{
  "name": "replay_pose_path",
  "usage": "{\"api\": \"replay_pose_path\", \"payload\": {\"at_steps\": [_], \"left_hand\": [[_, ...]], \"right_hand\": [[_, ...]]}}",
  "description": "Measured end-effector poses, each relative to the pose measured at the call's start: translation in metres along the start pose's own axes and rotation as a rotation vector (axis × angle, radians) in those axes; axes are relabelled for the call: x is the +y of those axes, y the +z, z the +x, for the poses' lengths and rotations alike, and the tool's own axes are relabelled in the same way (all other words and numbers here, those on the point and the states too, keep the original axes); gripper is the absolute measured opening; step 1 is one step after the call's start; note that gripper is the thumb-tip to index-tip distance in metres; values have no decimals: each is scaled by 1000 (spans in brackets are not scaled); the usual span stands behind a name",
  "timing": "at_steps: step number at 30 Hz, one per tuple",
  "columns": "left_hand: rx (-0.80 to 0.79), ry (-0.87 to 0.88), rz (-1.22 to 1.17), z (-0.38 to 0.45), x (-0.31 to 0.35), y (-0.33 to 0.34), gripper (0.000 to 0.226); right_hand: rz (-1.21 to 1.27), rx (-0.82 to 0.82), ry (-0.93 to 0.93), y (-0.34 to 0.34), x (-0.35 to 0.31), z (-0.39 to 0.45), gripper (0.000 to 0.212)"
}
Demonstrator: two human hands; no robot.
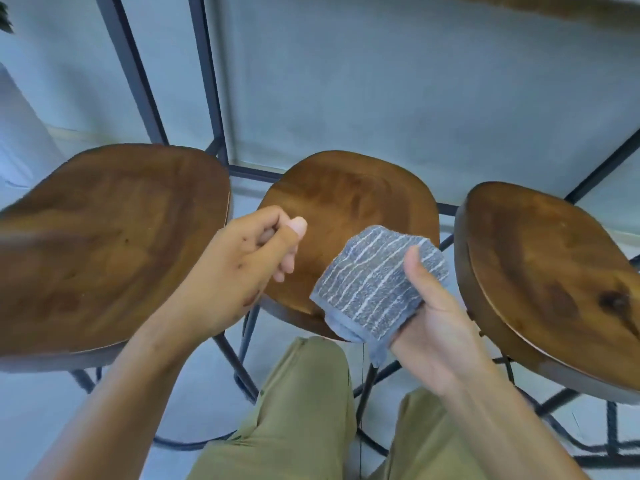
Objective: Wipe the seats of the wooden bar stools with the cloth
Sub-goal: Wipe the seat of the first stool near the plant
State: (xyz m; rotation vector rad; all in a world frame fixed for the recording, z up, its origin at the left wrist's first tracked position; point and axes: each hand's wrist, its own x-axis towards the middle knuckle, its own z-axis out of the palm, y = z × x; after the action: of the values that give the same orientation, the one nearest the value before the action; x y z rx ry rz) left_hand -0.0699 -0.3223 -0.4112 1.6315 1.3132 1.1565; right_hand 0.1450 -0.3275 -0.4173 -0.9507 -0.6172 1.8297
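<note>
Three wooden bar stools stand in a row before me: the left stool [114, 230], the middle stool [349, 192] and the right stool [550, 271]. My right hand [440, 327] holds a folded grey cloth [374, 285] with thin white stripes, thumb on top, above the front right part of the middle seat. My left hand [239, 268] hovers over the gap between the left and middle seats, fingers curled with nothing in them.
Black metal table legs [207, 81] rise behind the stools, and a wooden tabletop edge [568, 8] runs along the top right. The stools' dark metal legs and foot rings [242, 368] crowd the pale floor. My knees in olive trousers [304, 410] are below.
</note>
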Motion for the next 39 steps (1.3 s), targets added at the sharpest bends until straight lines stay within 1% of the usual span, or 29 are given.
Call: {"api": "replay_pose_path", "payload": {"at_steps": [3, 9, 12, 14, 17, 23, 27, 31, 35, 39], "left_hand": [[51, -8, 17, -27, 3, -12, 44], [133, -52, 46, -77, 4, -31, 46], [165, -44, 65, -95, 1, -38, 41], [180, -43, 73, -106, -2, -42, 40], [226, -37, 99, -120, -8, -52, 42], [324, -61, 113, -137, -24, -73, 39], [393, -102, 129, -149, -38, -88, 40], [455, -130, 145, -154, -47, -109, 42], [530, -160, 174, -153, -59, -135, 46], [599, -206, 194, -150, -78, -157, 44]], "right_hand": [[19, -48, -7, 7, 15, -20, 39], [34, -61, 16, 13, 42, -44, 47], [30, -75, 28, 16, 52, -56, 49], [32, -84, 33, 18, 58, -65, 49], [38, -84, 49, 18, 67, -76, 55], [46, -89, 144, 18, 78, -77, 50], [22, -90, 180, 28, 87, -67, 48], [-18, -96, 184, 50, 87, -47, 42], [-82, -136, 149, 88, 77, -7, 41], [-209, -202, 111, 144, 68, 48, 35]]}}
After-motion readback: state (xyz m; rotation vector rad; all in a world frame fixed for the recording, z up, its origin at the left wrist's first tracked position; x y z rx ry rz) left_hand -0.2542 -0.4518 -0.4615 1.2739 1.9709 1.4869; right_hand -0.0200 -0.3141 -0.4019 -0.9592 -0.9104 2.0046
